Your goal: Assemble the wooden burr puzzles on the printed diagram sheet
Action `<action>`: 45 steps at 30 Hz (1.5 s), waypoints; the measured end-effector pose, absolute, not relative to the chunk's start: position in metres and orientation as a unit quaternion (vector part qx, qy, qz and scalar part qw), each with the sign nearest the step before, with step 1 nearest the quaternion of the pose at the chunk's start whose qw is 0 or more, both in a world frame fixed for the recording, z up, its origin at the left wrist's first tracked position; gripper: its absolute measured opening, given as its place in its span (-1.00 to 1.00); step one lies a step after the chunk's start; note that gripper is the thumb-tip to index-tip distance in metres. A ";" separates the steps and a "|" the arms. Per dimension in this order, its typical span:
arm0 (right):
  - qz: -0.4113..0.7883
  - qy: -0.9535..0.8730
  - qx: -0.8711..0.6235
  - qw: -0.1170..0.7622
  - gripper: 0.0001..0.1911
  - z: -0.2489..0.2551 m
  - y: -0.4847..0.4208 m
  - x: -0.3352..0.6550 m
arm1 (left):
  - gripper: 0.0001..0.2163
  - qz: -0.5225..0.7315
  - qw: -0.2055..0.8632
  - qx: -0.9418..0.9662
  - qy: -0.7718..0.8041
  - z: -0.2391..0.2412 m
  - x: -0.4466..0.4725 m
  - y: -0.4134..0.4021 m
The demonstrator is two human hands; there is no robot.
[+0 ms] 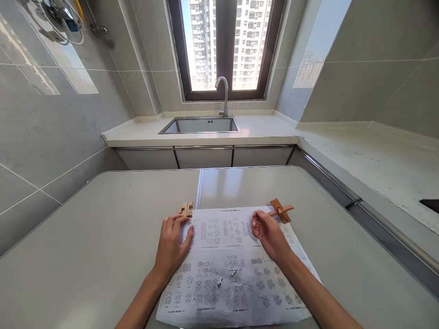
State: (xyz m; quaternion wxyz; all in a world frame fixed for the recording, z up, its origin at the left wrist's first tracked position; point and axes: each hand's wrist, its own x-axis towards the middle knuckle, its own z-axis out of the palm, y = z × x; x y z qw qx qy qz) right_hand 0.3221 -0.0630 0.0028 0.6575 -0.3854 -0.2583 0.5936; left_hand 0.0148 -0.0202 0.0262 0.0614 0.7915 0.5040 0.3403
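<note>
A large printed instruction sheet lies flat on the grey table in front of me. My left hand rests on its upper left part, fingers stretched forward and slightly apart, close to a small block of wooden puzzle pieces at the sheet's top edge. My right hand sits on the upper right part with its fingers curled inward, beside a wooden cross-shaped puzzle piece. Whether those curled fingers hold anything is hidden.
Beyond the table runs a white counter with a steel sink and tap under a window. A second counter runs along the right wall, with a dark object on it. Tiled wall stands on the left.
</note>
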 end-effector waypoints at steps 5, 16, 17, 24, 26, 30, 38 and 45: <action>0.562 -0.371 -0.426 0.604 -0.65 0.002 -0.069 0.308 | -0.67 0.334 0.054 0.782 0.524 0.019 0.012 -0.018; 0.495 -0.512 -0.480 0.512 -0.66 -0.009 -0.072 0.297 | -0.35 0.254 0.039 0.833 0.489 0.022 0.003 0.046; 0.490 -0.520 -0.483 0.507 -0.66 -0.009 -0.072 0.297 | -0.34 0.247 0.044 0.840 0.482 0.021 0.003 0.052; 0.452 -0.554 -0.513 0.475 -0.68 -0.004 -0.072 0.296 | -0.50 0.239 0.043 0.855 0.458 0.022 0.003 0.072; 0.451 -0.557 -0.516 0.470 -0.68 -0.002 -0.073 0.295 | -0.53 0.241 0.038 0.854 0.460 0.025 0.003 0.071; 0.443 -0.566 -0.521 0.460 -0.68 0.002 -0.075 0.293 | -0.53 0.257 0.042 0.859 0.441 0.036 0.017 0.049; 0.616 -0.510 -0.398 0.449 -0.57 0.010 -0.083 0.290 | -0.32 0.339 0.091 0.904 0.243 0.055 0.085 -0.030; 0.692 -0.488 -0.355 0.396 -0.57 0.010 -0.089 0.284 | -0.17 0.347 0.230 0.882 0.223 0.046 0.094 -0.044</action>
